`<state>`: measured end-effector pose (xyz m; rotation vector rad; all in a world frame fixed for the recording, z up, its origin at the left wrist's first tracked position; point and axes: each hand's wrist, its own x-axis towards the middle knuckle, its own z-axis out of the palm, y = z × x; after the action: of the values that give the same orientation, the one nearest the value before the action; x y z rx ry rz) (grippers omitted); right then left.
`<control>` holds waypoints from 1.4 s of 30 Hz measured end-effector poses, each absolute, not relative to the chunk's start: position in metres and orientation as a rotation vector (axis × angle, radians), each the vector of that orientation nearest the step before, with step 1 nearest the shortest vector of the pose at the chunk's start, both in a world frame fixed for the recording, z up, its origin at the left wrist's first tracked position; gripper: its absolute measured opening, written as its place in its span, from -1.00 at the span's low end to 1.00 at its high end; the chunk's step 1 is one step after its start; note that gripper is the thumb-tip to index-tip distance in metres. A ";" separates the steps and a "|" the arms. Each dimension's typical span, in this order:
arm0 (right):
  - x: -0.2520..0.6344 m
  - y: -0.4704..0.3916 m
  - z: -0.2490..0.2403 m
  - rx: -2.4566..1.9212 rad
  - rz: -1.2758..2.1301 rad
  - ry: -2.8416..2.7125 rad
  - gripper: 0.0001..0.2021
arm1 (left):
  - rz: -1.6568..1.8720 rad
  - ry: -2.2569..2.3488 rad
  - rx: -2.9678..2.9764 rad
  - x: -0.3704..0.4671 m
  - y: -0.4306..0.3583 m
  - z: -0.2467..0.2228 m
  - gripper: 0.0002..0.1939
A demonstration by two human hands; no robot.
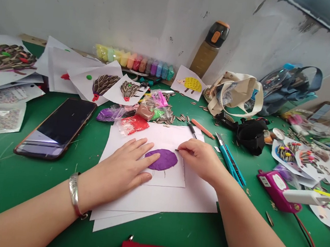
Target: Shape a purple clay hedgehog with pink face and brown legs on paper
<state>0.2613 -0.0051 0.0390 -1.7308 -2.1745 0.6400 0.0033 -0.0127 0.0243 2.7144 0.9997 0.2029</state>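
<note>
A flat purple oval of modelling clay (163, 160) is spread on a small white sheet (173, 180), with short pencil lines below it. My left hand (128, 163) lies flat with its fingers spread, holding the sheet down; its index fingertip rests on the clay's left part. At the oval's right edge, my right hand (198, 155) is closed in a pinch. A small dark tip, which looks like a sunflower seed (177, 150), pokes out between thumb and forefinger. Larger white papers (125, 202) lie beneath the small sheet.
Bagged clay (133, 125) and loose sunflower seeds (167, 117) lie behind the papers. A phone (57, 128) is on the left. To the right are a blue cutter (229, 159), an orange stick (203, 128) and a magenta glue gun (278, 189). A bottle (207, 50) leans on the wall.
</note>
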 end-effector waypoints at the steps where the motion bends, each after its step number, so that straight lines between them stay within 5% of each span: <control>1: 0.262 -0.005 0.039 -1.754 0.637 -2.159 -0.82 | 0.202 0.997 2.716 0.003 -0.013 0.024 -0.52; 28: 0.266 -0.014 0.051 -1.846 0.643 -2.141 -0.64 | 0.203 1.000 2.705 0.003 -0.012 0.025 -0.52; 37: 0.266 -0.015 0.057 -1.765 0.652 -2.271 -0.84 | 0.223 0.994 2.675 0.002 -0.012 0.026 -0.53; 42: 0.254 -0.013 0.050 -1.765 0.442 -2.439 -0.77 | 0.216 0.995 2.683 0.004 -0.012 0.026 -0.53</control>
<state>0.2540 -0.0125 0.0500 -1.7648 -2.4394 0.4419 0.0036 -0.0119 0.0257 2.6826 0.9948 0.2161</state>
